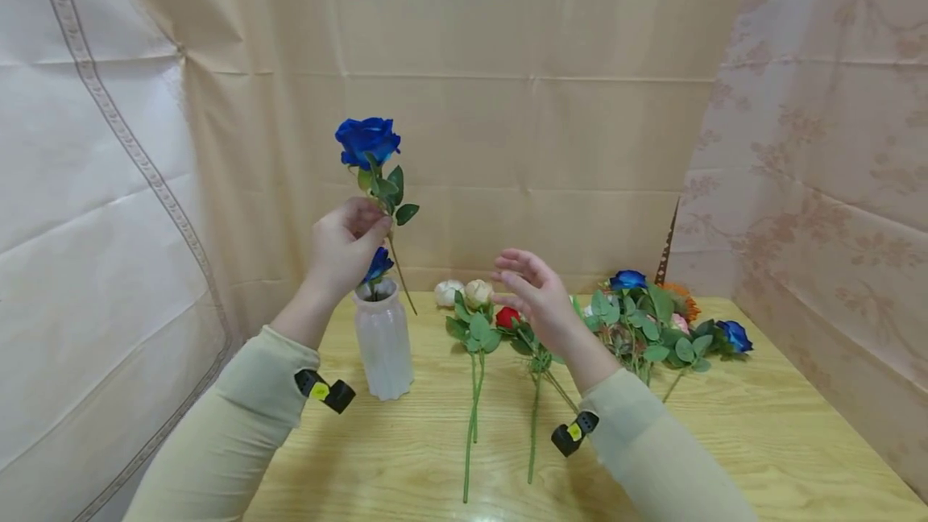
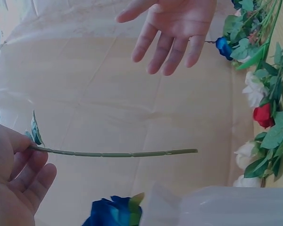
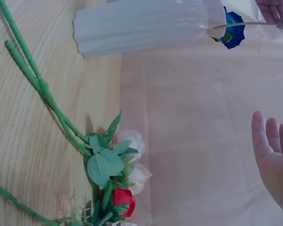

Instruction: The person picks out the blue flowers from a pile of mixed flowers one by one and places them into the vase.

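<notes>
My left hand [image 1: 351, 242] pinches the stem of a blue artificial rose [image 1: 367, 142] just under its leaves. The bloom points up, and the bare lower stem [image 2: 127, 154] slants down to the right, its end free beside the vase mouth. Below that hand stands a ribbed whitish vase [image 1: 383, 345] on the table. A second blue rose [image 1: 377, 264] sits in the vase with its bloom at the rim. My right hand [image 1: 540, 296] is raised over the flowers on the table, fingers spread and loosely bent, holding nothing.
On the wooden table [image 1: 406, 457] lie two pale flowers [image 1: 478, 294] with long green stems, and a red rose [image 1: 507, 317] right of them. A pile of mixed flowers [image 1: 638, 321] with blue blooms and leaves spreads at the right. Curtains [image 1: 464, 135] hang behind and at both sides.
</notes>
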### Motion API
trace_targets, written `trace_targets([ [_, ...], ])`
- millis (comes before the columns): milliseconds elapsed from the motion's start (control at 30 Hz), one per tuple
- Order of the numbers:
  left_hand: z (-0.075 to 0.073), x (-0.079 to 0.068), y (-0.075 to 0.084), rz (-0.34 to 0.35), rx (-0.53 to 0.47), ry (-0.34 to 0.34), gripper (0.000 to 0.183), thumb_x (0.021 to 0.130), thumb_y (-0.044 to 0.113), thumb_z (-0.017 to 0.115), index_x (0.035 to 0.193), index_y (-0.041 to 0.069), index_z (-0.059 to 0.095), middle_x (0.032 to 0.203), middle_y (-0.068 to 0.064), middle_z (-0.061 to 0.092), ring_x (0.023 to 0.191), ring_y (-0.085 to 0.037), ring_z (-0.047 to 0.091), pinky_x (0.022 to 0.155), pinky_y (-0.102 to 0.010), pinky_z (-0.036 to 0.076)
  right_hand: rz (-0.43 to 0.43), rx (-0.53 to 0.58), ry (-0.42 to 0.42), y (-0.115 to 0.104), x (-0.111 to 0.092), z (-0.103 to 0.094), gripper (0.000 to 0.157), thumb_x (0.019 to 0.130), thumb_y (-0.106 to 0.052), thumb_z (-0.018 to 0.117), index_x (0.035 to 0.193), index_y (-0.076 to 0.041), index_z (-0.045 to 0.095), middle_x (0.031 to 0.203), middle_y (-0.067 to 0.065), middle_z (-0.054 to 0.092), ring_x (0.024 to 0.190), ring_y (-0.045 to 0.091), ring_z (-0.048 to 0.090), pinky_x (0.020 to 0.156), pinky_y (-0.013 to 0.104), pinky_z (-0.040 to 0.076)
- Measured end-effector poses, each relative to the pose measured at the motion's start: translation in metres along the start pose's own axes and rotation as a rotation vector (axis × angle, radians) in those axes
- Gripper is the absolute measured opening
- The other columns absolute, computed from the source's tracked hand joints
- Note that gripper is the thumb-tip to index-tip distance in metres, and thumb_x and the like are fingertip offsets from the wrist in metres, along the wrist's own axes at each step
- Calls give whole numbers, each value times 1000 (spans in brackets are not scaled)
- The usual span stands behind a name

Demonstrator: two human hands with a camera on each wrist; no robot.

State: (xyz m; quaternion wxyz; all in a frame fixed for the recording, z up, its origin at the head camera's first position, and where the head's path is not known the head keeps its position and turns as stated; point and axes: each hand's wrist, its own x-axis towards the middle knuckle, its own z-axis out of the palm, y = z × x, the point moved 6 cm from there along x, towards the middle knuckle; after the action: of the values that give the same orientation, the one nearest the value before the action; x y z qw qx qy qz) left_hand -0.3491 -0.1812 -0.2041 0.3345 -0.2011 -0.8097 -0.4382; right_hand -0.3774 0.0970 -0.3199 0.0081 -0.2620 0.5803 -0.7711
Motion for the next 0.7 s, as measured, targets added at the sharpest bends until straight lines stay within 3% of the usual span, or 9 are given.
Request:
trace_targets([
  [367,-12,10,5,-1,-41,14,18,100,13,66,109,-3,66,97,-14,72,82,-31,69,67,-17,56,-19,44,21,-5,3,1,48,103,-15,60,145,-2,42,142,17,48,136,46,41,101,54,49],
  [700,-29,20,11,24,-66,63,21,99,11,67,107,-8,66,95,-18,72,77,-13,67,69,-16,56,-21,51,32,-7,10,4,49,102,-15,62,145,-1,43,142,18,48,128,32,52,98,48,53],
])
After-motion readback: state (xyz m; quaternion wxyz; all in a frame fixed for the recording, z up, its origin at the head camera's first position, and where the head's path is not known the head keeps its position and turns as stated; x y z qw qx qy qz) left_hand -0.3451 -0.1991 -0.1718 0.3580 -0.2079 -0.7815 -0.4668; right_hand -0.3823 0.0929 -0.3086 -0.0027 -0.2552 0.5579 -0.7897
